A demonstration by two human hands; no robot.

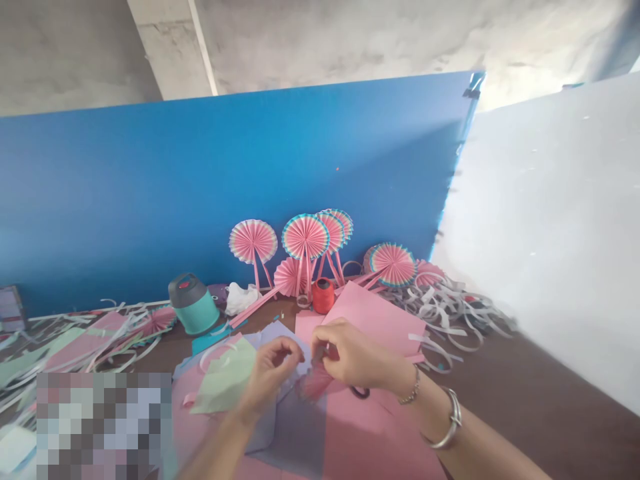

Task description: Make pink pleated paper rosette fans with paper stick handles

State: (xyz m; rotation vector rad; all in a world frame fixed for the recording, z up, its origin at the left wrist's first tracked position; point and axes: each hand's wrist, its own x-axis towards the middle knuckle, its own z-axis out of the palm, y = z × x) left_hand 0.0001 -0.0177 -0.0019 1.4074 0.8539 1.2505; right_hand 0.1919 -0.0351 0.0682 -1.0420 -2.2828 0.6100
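Observation:
My left hand [274,370] is closed in a pinch above the stacked paper; whatever lies between thumb and finger is too small to make out. Close beside it, my right hand [345,350] has its fingers curled together, and their tips are hidden. A blurred piece of pleated pink paper [316,383] shows just under the right hand; I cannot tell whether either hand grips it. Part of a dark ring-shaped handle [360,393] sticks out below the right wrist. Under both hands lie pink sheets [370,433], lavender sheets [283,337] and light green sheets [227,377].
Round pleated paper fans [305,237] lean on the blue partition [150,187]. A red thread spool [323,296] and a teal container with dark lid [196,313] stand at the back. White paper strips [450,310] are heaped right, more at left. A blurred-out patch covers the lower left.

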